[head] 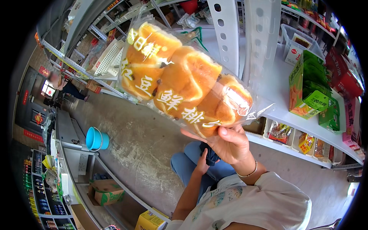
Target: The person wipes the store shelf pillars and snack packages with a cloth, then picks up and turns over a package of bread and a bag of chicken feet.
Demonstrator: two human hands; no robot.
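Note:
My right hand (pixel 234 143), raised in front of me with a bracelet on its wrist, grips the lower right part of a clear plastic bag of bread buns (pixel 184 77). The thumb presses on the front of the bag, and other fingers reach behind it. The bag is tilted, with printed white characters on it and golden-brown buns with dark filling inside. Lower down, by my knees in blue trousers (pixel 189 161), my left hand (pixel 202 164) is closed around a dark, bunched cloth-like item (pixel 211 155).
At right, a white metal shelf (pixel 276 106) holds snack boxes (pixel 307 89) and a clear plastic bin (pixel 299 37). A perforated upright (pixel 225 37) stands beyond the bag. A blue bucket (pixel 97 139) is on the floor at left. Another person (pixel 67 86) stands farther off.

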